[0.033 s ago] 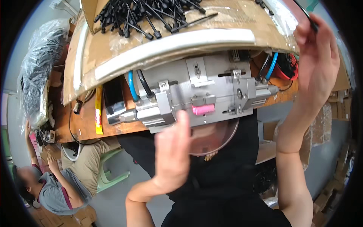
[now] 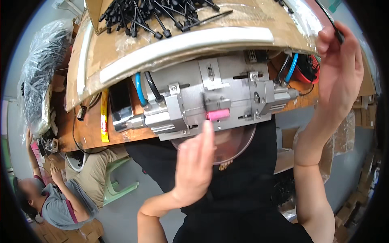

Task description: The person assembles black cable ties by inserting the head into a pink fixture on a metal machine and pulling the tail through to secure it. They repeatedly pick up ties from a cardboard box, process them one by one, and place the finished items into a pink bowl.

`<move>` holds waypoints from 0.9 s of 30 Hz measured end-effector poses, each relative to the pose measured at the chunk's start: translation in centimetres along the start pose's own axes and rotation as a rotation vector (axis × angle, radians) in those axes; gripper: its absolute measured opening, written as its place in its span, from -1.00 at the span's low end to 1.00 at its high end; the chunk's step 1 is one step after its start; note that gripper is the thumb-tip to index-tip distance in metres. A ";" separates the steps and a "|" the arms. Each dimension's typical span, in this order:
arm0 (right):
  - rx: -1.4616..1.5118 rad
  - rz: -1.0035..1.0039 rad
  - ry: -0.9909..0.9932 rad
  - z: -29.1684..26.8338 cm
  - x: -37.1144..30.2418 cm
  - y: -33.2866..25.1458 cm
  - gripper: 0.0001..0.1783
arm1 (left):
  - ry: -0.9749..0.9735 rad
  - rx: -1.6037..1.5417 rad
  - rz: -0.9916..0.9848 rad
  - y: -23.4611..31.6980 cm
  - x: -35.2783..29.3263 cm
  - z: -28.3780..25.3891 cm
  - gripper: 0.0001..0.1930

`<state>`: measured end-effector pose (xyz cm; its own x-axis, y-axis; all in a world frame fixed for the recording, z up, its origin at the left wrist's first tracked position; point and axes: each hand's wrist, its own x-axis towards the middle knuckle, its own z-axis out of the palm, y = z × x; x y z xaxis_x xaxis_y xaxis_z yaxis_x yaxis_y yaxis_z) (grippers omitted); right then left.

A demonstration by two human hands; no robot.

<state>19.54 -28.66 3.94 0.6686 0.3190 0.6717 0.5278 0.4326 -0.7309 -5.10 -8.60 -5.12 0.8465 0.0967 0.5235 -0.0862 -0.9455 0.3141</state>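
A metal fixture (image 2: 240, 95) with two facing clamp blocks lies across the bench in front of me. A bright pink block (image 2: 219, 114) sits at its middle, by a small grey metal piece. My left hand (image 2: 194, 170) is blurred, its fingers pressed together and its index fingertip by the pink block's left end. A smeared dark streak (image 2: 204, 101) stands just beyond that fingertip; what it is cannot be made out. At the upper right my right hand (image 2: 342, 60) is raised, pinching a thin black rod (image 2: 337, 31) that runs out past the picture's edge.
Several black rods with knobbed ends (image 2: 150, 18) lie on a cardboard sheet (image 2: 133, 46) above the fixture. Blue hoses (image 2: 140, 91) join both clamps. A red basket (image 2: 312, 69) stands right, a yellow packet (image 2: 104, 121) left. Another person (image 2: 60, 198) sits at lower left.
My left hand has shifted a little to the right, toward the pink block, and the dark streak has moved with it. My right hand has come down slightly with the rod.
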 end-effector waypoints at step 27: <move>-0.762 0.036 -0.346 9.2 -15.6 2.3 -0.32 | -0.257 0.050 -0.116 2.6 0.9 1.3 -0.31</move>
<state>5.47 -24.89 -7.08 0.5593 0.6163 0.5543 0.8017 -0.2321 -0.5509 -3.90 -11.34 -4.89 0.9552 0.1292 0.2663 0.0398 -0.9475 0.3172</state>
